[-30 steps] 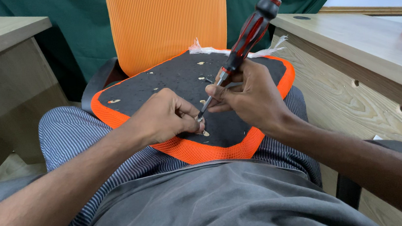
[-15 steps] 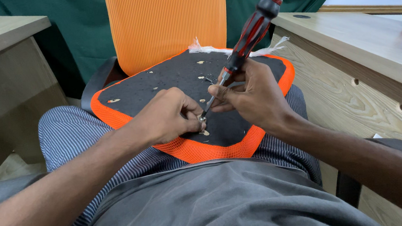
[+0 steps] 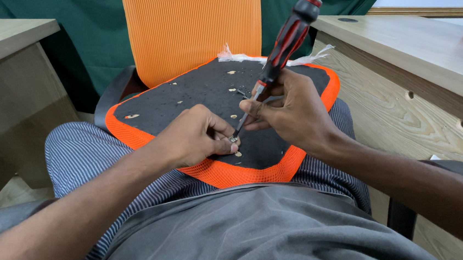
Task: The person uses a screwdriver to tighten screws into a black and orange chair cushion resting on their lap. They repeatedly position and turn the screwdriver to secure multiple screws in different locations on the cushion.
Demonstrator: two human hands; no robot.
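An upturned chair seat (image 3: 195, 94), black underneath with an orange mesh rim, rests on my lap. My right hand (image 3: 290, 111) grips a red and black screwdriver (image 3: 285, 40) near the bottom of its handle, tilted up to the right. Its tip meets a small screw (image 3: 233, 140) on the black panel. My left hand (image 3: 190, 136) pinches that screw between thumb and fingertips, resting on the panel near the seat's front edge. Several small holes and fittings dot the black surface.
The orange mesh chair back (image 3: 193, 25) stands upright behind the seat against a green curtain (image 3: 81, 43). A wooden desk (image 3: 419, 60) runs along the right, another wooden desk (image 3: 0, 65) on the left. White frayed fabric (image 3: 231, 54) sticks out at the seat's far edge.
The screwdriver handle has shifted slightly and my right hand has regripped lower on it. My left hand stays pinched at the screw.
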